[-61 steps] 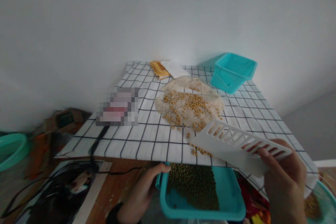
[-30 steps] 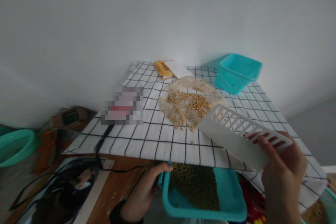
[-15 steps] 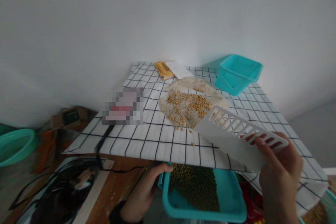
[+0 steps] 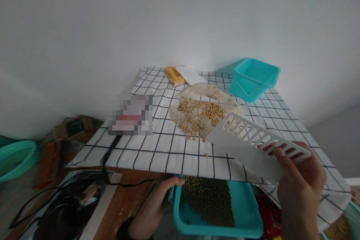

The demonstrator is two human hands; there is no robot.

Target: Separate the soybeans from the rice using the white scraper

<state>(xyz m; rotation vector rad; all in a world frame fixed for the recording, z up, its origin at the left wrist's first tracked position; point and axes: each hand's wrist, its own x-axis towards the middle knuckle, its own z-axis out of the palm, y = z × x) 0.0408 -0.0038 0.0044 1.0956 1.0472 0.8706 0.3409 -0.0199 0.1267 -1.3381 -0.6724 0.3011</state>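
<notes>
My right hand (image 4: 300,180) grips a flat white plastic board (image 4: 244,150) with a row of slots along its upper edge. The board's far end touches the near right side of a pile of pale grains (image 4: 204,92) mixed with yellow soybeans (image 4: 215,112). With the thumb over its rim, my left hand (image 4: 161,195) holds a turquoise bin (image 4: 247,206) under the table's front edge. Inside the bin lie green and yellowish beans (image 4: 210,198), mostly toward the left. A few loose soybeans (image 4: 206,155) rest on the cloth near the edge.
A second turquoise bin (image 4: 253,78) stands at the back right of the checked tablecloth (image 4: 135,150). Behind the pile lie a yellow packet (image 4: 174,76) and a white sheet (image 4: 191,75). A blurred-out flat object (image 4: 131,116) with a black cable sits left. A green basin (image 4: 19,157) is far left.
The view has shifted very slightly. Both hands, the slotted board and the bin keep nearly the same places.
</notes>
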